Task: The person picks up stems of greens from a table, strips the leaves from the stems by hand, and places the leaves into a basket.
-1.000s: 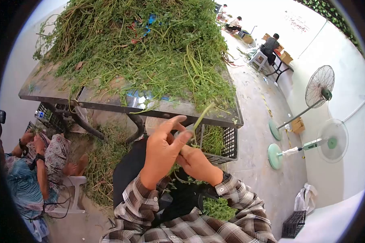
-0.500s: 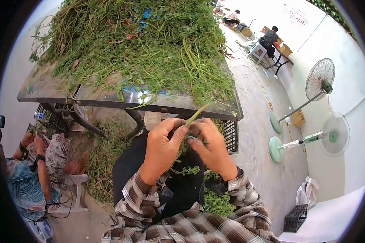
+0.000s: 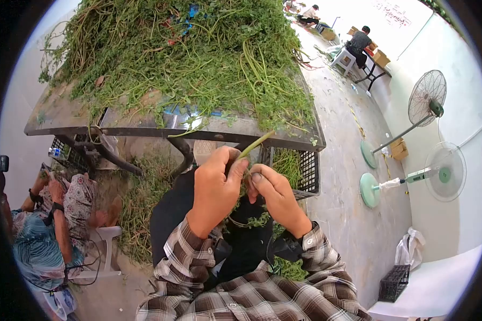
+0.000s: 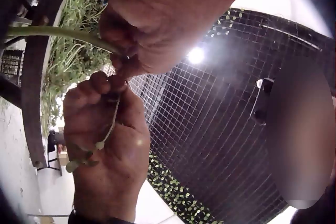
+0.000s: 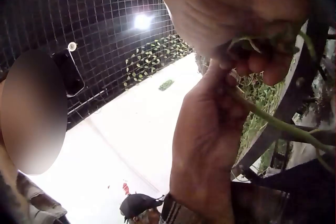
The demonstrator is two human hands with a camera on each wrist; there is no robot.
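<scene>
A thick green plant stem [image 3: 258, 143] slants up from my left hand [image 3: 215, 182], whose thumb and fingers pinch it just in front of the table edge. Close beside it, my right hand [image 3: 277, 197] has its thumb and fingertips drawn together. In the left wrist view that right hand [image 4: 107, 145] pinches a thin sprig [image 4: 114, 116] that hangs over the palm, its tip almost at the left fingertips. Seen from the right wrist, the stem [image 5: 283, 125] runs out of the left hand [image 5: 205, 129], and green leaves [image 5: 278, 40] show at the right fingers.
A big heap of leafy stems [image 3: 198, 75] covers the dark table [image 3: 144, 130] ahead. Beneath its right end stands a black crate [image 3: 308, 171] of stems. More greens [image 3: 136, 224] lie on the floor, near a seated person [image 3: 45, 235]. Two fans [image 3: 427, 99] stand at right.
My right hand was up against the left at the stem; it has drawn down and right, fingertips now pinched. My left hand keeps hold of the stem, which now leans further right.
</scene>
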